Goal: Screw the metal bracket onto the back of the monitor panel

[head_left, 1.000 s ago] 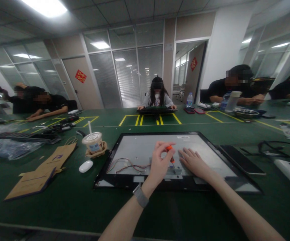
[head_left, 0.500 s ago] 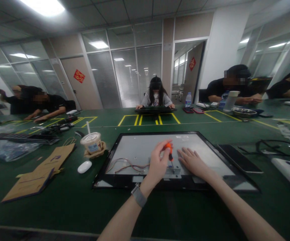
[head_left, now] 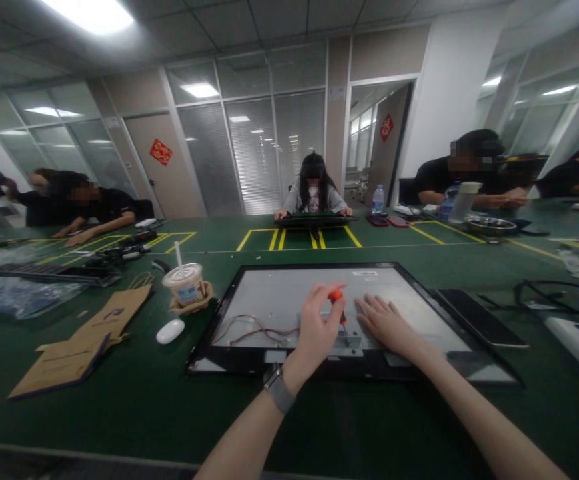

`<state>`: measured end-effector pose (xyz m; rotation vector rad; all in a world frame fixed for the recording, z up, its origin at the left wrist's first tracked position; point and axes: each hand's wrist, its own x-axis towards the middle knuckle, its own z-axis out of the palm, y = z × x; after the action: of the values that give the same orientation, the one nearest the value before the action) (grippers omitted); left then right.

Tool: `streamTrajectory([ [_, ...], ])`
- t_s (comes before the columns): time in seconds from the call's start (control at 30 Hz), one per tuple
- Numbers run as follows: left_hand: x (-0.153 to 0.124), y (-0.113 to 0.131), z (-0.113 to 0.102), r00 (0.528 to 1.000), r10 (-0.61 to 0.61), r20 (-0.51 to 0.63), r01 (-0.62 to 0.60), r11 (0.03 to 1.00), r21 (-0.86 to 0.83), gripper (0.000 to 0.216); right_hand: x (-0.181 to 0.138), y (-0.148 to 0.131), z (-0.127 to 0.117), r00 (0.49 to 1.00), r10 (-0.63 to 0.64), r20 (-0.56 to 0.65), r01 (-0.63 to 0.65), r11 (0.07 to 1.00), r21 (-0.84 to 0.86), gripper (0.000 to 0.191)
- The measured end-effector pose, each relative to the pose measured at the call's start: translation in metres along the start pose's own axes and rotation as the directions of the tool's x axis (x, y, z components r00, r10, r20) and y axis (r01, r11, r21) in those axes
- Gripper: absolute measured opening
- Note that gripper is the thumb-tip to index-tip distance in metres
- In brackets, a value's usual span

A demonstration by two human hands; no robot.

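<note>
My left hand (head_left: 319, 323), with a watch (head_left: 278, 388) on the wrist, has its thumb and fingers around the orange handle of a screwdriver (head_left: 337, 295). The screwdriver's shaft points down at a small metal bracket (head_left: 353, 343) near the lower edge of a monitor panel (head_left: 279, 290). The panel lies flat with its grey back up inside a black frame. Flat on that back, just right of the screwdriver, rests my right hand (head_left: 384, 321) with fingers spread. Thin cables (head_left: 259, 330) run along the panel to the left of the bracket.
Left of the panel are a drink cup (head_left: 185, 283) in a cardboard holder, a white mouse (head_left: 170, 331) and a paper bag (head_left: 82, 343). A dark phone-like slab (head_left: 479, 317) and black cables (head_left: 534, 293) lie to the right. Across the green table sits a person (head_left: 313, 187).
My left fingers have shifted around the screwdriver handle, opening slightly more at the top. My right hand stays in place on the panel. The view has moved a little.
</note>
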<state>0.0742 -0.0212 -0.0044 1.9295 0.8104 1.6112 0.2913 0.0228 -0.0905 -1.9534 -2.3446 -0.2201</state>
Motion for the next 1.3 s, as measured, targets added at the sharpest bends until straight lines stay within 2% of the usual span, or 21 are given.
streamTrajectory([
  [0.13, -0.0039, 0.0014, 0.0011, 0.998, 0.014, -0.060, -0.010, 0.999, 0.053, 0.021, -0.0003, -0.0014, -0.0027, 1.000, 0.007, 0.017, -0.007, 1.000, -0.003, 0.054],
  [0.3, -0.0057, 0.0030, 0.0024, 1.000, 0.002, -0.006, -0.002, 1.000, -0.006, 0.034, -0.0010, -0.0025, -0.0044, 1.000, 0.015, 0.021, -0.015, 1.000, -0.003, 0.054],
  [0.4, -0.0050, 0.0019, 0.0029, 1.000, 0.009, 0.006, -0.009, 1.000, 0.008, 0.030, -0.0007, -0.0019, -0.0038, 1.000, 0.013, 0.021, -0.013, 1.000, 0.008, 0.054],
  [0.57, -0.0074, 0.0008, 0.0031, 0.996, 0.038, -0.079, -0.034, 0.998, 0.050, 0.021, -0.0001, -0.0006, -0.0015, 1.000, 0.012, 0.012, -0.012, 1.000, 0.010, 0.053],
  [0.8, -0.0075, 0.0037, 0.0029, 0.999, 0.006, -0.043, -0.008, 0.999, -0.046, 0.033, -0.0005, -0.0006, -0.0002, 1.000, 0.013, 0.004, -0.013, 1.000, 0.015, 0.054],
  [0.97, -0.0044, 0.0020, 0.0023, 0.996, 0.049, -0.072, -0.045, 0.998, 0.051, 0.019, -0.0007, -0.0006, -0.0010, 1.000, 0.023, 0.012, -0.024, 1.000, 0.016, 0.054],
  [1.1, -0.0046, 0.0041, 0.0016, 0.993, -0.002, -0.114, 0.008, 0.999, 0.048, 0.018, -0.0001, 0.0009, 0.0008, 1.000, 0.011, -0.011, -0.011, 1.000, 0.013, 0.053],
  [1.3, -0.0035, 0.0056, 0.0013, 0.996, -0.048, -0.073, 0.047, 0.999, -0.014, 0.031, -0.0004, 0.0015, 0.0018, 1.000, 0.003, -0.007, -0.003, 1.000, -0.003, 0.054],
])
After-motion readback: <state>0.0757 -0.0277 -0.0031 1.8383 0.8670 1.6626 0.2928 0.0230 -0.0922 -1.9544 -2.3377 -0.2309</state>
